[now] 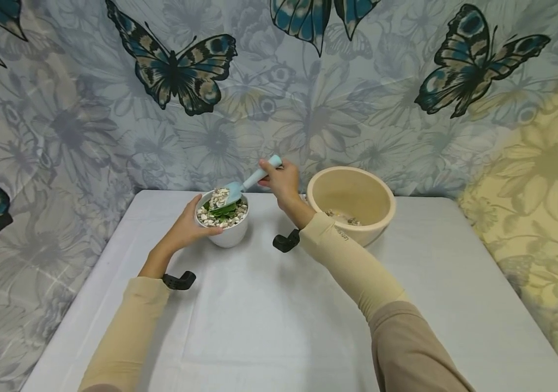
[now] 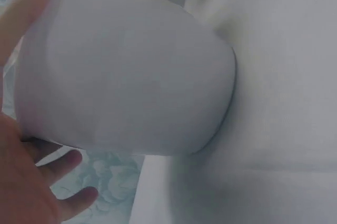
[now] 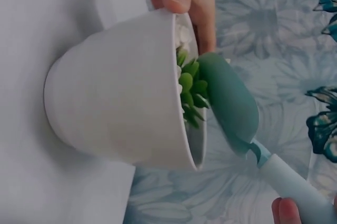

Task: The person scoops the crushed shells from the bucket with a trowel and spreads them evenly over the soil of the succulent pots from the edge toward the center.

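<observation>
A white flowerpot (image 1: 230,238) stands upright on the table and holds a green succulent (image 3: 192,89) ringed by pale pebbles. My left hand (image 1: 181,231) grips the pot from the left, with its thumb on the near rim and its fingers round the other side. In my right hand (image 1: 284,185) is the handle of a light blue trowel (image 3: 231,103). The trowel blade slants down over the succulent, carrying pebbles (image 1: 218,197) in the head view. The left wrist view shows mostly the pot's side wall (image 2: 126,71).
Right of my right hand stands a large beige planter (image 1: 352,190) with some pebbles (image 1: 350,220) at its bottom. Both vessels are near the back edge of the white-covered table (image 1: 249,326). A butterfly-print cloth (image 1: 259,125) hangs behind.
</observation>
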Demonstrator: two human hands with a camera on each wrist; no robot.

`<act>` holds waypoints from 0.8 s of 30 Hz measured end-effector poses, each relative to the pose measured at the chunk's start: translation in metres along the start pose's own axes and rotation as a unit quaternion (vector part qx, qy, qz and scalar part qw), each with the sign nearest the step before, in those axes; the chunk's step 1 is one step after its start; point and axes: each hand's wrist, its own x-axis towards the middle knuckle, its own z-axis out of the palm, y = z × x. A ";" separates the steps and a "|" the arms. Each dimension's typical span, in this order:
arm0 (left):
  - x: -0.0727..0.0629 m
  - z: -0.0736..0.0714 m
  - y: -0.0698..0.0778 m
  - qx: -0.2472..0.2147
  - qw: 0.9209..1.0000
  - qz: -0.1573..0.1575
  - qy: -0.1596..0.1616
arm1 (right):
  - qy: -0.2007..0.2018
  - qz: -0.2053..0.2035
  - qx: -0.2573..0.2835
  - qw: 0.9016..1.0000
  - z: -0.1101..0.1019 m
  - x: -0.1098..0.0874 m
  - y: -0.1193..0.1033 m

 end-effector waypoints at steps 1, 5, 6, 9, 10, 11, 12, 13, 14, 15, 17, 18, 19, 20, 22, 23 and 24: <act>0.001 0.000 -0.001 -0.004 1.000 0.001 -0.004 | -0.001 -0.010 -0.004 1.000 0.001 -0.001 0.001; 0.003 0.001 -0.006 -0.022 1.000 0.001 0.000 | -0.006 -0.054 -0.024 0.998 0.005 -0.004 0.005; 0.004 0.002 -0.007 -0.023 1.000 0.002 0.004 | -0.007 -0.063 -0.029 0.998 0.006 -0.006 0.005; 0.004 0.002 -0.008 -0.018 1.000 0.012 0.015 | -0.011 -0.084 -0.039 0.996 0.010 -0.009 0.004; 0.004 0.003 -0.008 -0.016 1.000 0.014 0.017 | -0.011 -0.087 -0.044 0.995 0.010 -0.010 0.004; 0.004 0.003 -0.008 -0.015 1.000 0.015 0.019 | -0.010 -0.090 -0.045 0.995 0.011 -0.010 0.004; 0.004 0.003 -0.008 -0.016 1.000 0.015 0.021 | -0.011 -0.090 -0.044 0.995 0.011 -0.011 0.004; 0.003 0.004 -0.008 -0.016 1.000 0.016 0.021 | -0.011 -0.089 -0.041 0.995 0.011 -0.011 0.004; 0.002 0.004 -0.007 -0.017 1.000 0.015 0.021 | -0.009 -0.088 -0.038 0.995 0.011 -0.012 0.004; 0.002 0.005 -0.007 -0.021 0.999 0.016 0.021 | -0.009 -0.086 -0.032 0.996 0.011 -0.012 0.004; 0.000 0.006 -0.006 -0.023 0.999 0.014 0.023 | -0.008 -0.086 -0.031 0.996 0.011 -0.012 0.005; -0.001 0.006 -0.006 -0.024 0.999 0.014 0.025 | -0.010 -0.088 -0.033 0.995 0.011 -0.012 0.005; -0.002 0.006 -0.005 -0.026 0.999 0.017 0.025 | -0.013 -0.091 -0.038 0.995 0.011 -0.012 0.006; -0.002 0.006 -0.004 -0.027 0.999 0.019 0.027 | -0.017 -0.097 -0.044 0.994 0.011 -0.012 0.006; -0.003 0.006 -0.003 -0.027 0.999 0.021 0.029 | -0.023 -0.102 -0.061 0.993 0.012 -0.013 0.006; -0.002 0.006 -0.002 -0.028 0.999 0.024 0.030 | -0.024 -0.103 -0.066 0.992 0.013 -0.013 0.006; -0.002 0.006 -0.002 -0.028 0.999 0.026 0.030 | -0.025 -0.105 -0.071 0.992 0.013 -0.013 0.006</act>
